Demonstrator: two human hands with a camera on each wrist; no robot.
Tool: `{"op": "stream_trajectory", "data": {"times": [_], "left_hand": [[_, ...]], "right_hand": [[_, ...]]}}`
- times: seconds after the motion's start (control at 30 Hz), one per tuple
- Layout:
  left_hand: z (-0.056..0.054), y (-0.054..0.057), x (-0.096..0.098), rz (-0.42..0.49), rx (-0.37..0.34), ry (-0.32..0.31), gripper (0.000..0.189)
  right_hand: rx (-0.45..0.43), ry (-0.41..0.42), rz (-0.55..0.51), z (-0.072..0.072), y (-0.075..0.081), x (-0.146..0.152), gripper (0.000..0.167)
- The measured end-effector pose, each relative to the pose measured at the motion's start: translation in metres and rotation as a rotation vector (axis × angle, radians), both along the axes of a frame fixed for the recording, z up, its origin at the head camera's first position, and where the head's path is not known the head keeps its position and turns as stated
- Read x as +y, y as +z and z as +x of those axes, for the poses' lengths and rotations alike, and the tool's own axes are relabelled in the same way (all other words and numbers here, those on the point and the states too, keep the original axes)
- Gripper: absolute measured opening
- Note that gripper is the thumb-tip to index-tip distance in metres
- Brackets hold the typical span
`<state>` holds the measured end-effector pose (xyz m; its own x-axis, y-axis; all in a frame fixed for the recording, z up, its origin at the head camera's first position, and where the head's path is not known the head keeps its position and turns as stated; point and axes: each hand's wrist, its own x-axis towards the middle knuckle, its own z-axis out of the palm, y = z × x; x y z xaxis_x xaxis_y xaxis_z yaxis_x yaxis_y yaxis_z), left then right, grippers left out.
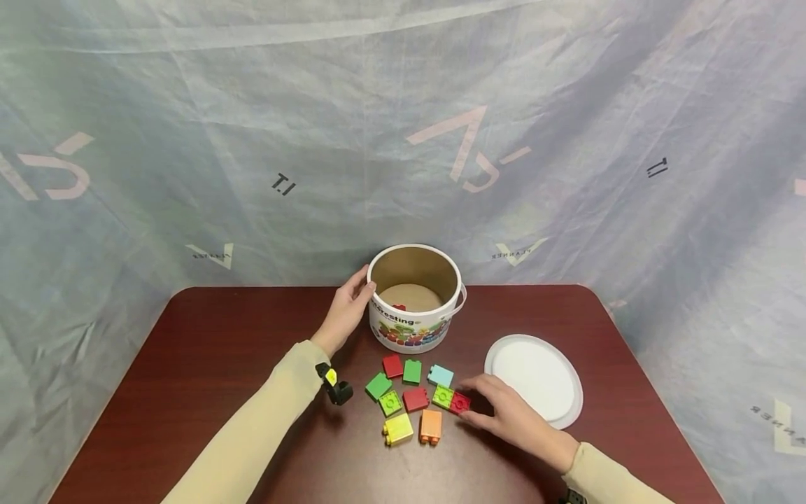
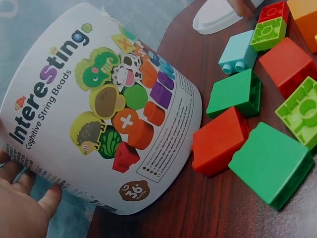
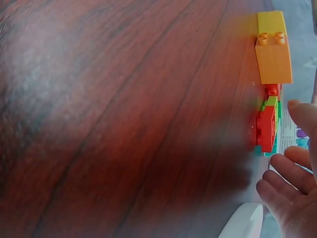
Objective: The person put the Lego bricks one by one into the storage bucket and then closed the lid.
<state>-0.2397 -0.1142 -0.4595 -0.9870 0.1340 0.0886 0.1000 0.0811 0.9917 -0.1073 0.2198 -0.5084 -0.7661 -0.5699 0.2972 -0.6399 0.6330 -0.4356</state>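
Two touching blocks, a lime block [image 1: 443, 397] and a red block [image 1: 460, 402], sit right of the lower centre of the head view on the table [image 1: 245, 350]. Their long axis slants gently from upper left to lower right, the red end toward the right hand [image 1: 513, 420], by far the nearer of the hands. Its thumb and fingers stand parted about that end, gripping nothing visibly; whether they touch is unclear. Up and left of the pair, the left hand [image 1: 343, 309] rests against the bucket [image 1: 409, 339], its fingers not closed round it.

Left wrist view: the pair lies upper right, its axis steeper, right fingertips just beside the red end; the left hand lies lower left against the bucket wall.

Right wrist view: the red block is near the right edge, left of the spread thumb and fingers.
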Motion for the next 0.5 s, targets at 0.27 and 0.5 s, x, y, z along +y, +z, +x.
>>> {"op": "stream_trajectory", "data": {"times": [0.27,0.5], "left_hand": [[0.0006,0.0000,0.0017,0.027,0.013,0.001,0.058],[0.0019,0.0035,0.0002,0.016,0.007,-0.012,0.058]], "right_hand": [[0.034,0.030,0.016,0.0024,-0.0003,0.0002,0.040],[0.047,0.040,0.036,0.0015,-0.0030,-0.0005,0.041]]}}
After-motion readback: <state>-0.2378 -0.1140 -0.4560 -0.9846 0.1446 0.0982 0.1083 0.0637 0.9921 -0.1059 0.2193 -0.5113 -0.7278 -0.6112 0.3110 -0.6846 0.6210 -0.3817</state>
